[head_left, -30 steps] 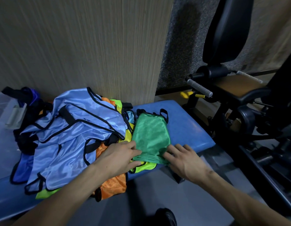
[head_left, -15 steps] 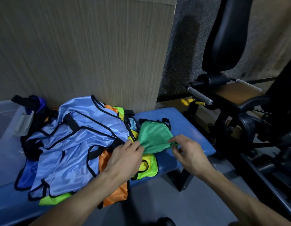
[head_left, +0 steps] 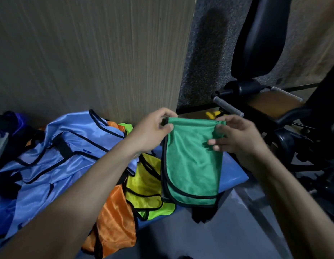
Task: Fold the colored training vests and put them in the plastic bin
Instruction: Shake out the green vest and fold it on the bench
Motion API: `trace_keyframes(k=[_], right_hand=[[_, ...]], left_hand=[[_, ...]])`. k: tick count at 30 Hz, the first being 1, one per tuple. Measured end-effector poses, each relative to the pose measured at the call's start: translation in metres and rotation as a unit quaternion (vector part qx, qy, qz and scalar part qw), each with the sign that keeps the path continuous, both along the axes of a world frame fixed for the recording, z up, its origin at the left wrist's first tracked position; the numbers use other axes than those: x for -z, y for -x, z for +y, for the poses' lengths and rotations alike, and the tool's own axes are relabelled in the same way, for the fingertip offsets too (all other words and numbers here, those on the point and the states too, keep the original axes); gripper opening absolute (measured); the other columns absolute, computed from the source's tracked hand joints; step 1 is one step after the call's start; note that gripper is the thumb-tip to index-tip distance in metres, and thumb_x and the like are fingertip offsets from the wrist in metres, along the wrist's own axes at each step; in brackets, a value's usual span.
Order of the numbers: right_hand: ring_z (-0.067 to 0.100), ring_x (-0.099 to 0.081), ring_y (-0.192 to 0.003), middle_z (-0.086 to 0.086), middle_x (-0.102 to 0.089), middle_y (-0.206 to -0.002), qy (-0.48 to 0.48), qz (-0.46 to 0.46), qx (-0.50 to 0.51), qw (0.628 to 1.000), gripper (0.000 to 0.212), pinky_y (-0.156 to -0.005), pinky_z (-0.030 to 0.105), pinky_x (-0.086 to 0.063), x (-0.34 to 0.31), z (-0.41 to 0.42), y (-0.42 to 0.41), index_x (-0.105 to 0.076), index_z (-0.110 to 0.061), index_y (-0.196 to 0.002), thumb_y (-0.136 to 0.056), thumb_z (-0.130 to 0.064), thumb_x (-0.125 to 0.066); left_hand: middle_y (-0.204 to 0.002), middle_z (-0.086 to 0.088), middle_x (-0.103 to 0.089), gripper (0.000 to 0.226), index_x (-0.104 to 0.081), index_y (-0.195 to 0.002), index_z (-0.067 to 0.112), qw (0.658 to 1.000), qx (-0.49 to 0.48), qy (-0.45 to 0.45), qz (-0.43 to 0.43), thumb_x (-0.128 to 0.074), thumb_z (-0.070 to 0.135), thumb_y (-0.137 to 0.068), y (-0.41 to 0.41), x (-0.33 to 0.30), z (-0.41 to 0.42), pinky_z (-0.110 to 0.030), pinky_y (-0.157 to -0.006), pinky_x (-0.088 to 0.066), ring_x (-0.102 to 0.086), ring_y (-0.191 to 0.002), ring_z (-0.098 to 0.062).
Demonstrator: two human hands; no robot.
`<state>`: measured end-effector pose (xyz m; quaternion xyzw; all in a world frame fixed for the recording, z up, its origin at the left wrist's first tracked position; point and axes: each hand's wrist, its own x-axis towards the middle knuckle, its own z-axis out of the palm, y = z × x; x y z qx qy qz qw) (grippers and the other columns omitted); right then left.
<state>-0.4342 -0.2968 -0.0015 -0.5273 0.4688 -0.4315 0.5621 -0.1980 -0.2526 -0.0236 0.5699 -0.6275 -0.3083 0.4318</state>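
Green vest point(head_left: 192, 165) now up off the bench, hanging folded between my two hands; a second ago it lay flat on the blue pad with my palms pressing it. My left hand point(head_left: 153, 128) pinches its top-left corner, thumb and fingers curled on the black trim. My right hand point(head_left: 235, 135) grips the top-right corner, fingers tucked behind the fabric. Lower hem dangles below both hands, not touching the pad as far as I can tell. So the fold looks done, or one more halving left; next it goes to the bin. Below my left wrist: yellow vest point(head_left: 143, 186), orange vest point(head_left: 115, 221), light blue vests point(head_left: 59, 156) heaped, unfolded. Blue bench point(head_left: 233, 174) under my right hand. Bin: only a pale edge far left of my left arm, can't confirm.
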Motion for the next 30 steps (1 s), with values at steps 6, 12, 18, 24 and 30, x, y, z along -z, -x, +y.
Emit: trace_keyframes(k=[6, 12, 18, 24, 30], right_hand=[[0.033, -0.068, -0.077, 0.019, -0.054, -0.122, -0.1, 0.02, 0.009, 0.995, 0.044, -0.081, 0.05, -0.06, 0.089, -0.05, -0.027, -0.046, -0.006, -0.14, -0.099, 0.003, -0.059], [0.019, -0.064, -0.088, -0.006, -0.066, -0.086, 0.06, 0.273, -0.036, 0.959, 0.01, -0.084, 0.034, -0.051, 0.124, -0.044, 0.0, -0.07, -0.017, -0.097, -0.09, -0.013, -0.076], [0.015, -0.064, -0.083, 0.008, -0.065, -0.098, -0.044, 0.218, -0.125, 0.967, 0.034, -0.067, 0.026, -0.055, 0.127, -0.023, 0.037, -0.067, -0.012, -0.109, -0.082, -0.022, -0.084], [0.023, -0.068, -0.092, 0.019, -0.065, -0.109, -0.057, 0.169, -0.143, 0.973, 0.045, -0.077, 0.034, -0.058, 0.13, -0.011, 0.043, -0.066, -0.014, -0.118, -0.078, -0.009, -0.087], [0.028, -0.059, -0.082, 0.031, -0.064, -0.09, 0.012, 0.172, -0.144, 0.974, 0.05, -0.08, 0.053, -0.051, 0.139, -0.003, 0.043, -0.069, -0.021, -0.104, -0.061, -0.034, -0.091]], left_hand=[[-0.106, -0.016, -0.07, 0.012, -0.063, -0.111, 0.015, 0.976, -0.109, -0.185, -0.018, -0.056, 0.011, -0.102, -0.003, 0.077, -0.075, -0.032, -0.056, -0.046, -0.061, -0.07, -0.023], [-0.083, -0.005, -0.06, 0.009, -0.059, -0.112, 0.019, 0.96, -0.191, -0.203, -0.005, -0.055, 0.02, -0.104, -0.004, 0.088, -0.089, -0.028, -0.049, -0.04, -0.05, -0.058, -0.02], [-0.116, 0.001, -0.055, 0.059, -0.03, -0.146, 0.025, 0.934, -0.13, -0.305, 0.134, -0.064, 0.033, -0.1, -0.001, 0.083, -0.057, -0.042, -0.085, -0.054, -0.062, -0.091, -0.021], [-0.151, -0.01, -0.046, 0.091, -0.005, -0.162, 0.035, 0.951, -0.104, -0.29, 0.032, -0.066, 0.02, -0.097, 0.02, 0.082, -0.031, -0.041, -0.082, -0.053, -0.06, -0.118, -0.035], [-0.164, -0.015, -0.024, 0.079, -0.014, -0.16, 0.039, 0.961, -0.088, -0.235, 0.12, -0.064, 0.024, -0.1, 0.029, 0.077, -0.033, -0.053, -0.109, -0.04, -0.034, -0.146, -0.039]])
